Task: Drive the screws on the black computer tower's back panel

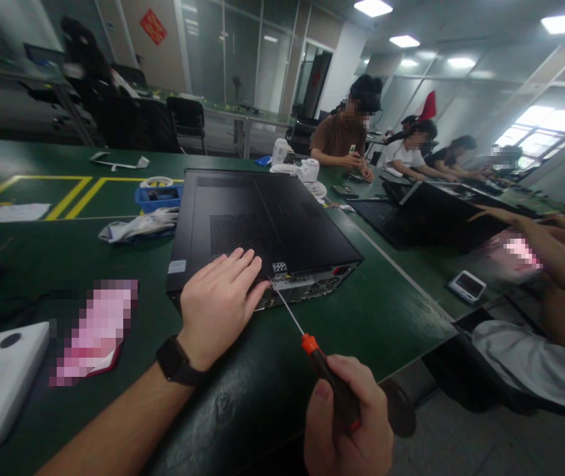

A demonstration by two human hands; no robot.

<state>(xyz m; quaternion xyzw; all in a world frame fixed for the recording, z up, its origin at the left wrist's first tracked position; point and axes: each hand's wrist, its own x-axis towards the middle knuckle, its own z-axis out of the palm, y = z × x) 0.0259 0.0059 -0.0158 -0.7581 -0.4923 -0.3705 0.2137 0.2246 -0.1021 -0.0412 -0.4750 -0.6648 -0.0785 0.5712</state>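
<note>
A black computer case (pixel 292 218) lies flat on the green table, its rear edge with a fan grille facing me. My left hand (pixel 223 297) rests on the near corner of its top, fingers stretched over the panel and the thumb at the edge. My right hand (pixel 352 416) is wrapped round the dark handle of a screwdriver (pixel 329 377) with orange ends. The screwdriver's shaft points up and left, and its tip is at the rear edge of the case, beside my left thumb. Whatever the tip touches is too small to make out.
White gloves (pixel 141 227) and a blue tray (pixel 159 198) are left of the case. A pink, blurred-out item (pixel 98 330) and a white device (pixel 2 390) lie at the left. At the right, a person's arms (pixel 550 258) reach near another black case (pixel 441 215) and a small device (pixel 467 286).
</note>
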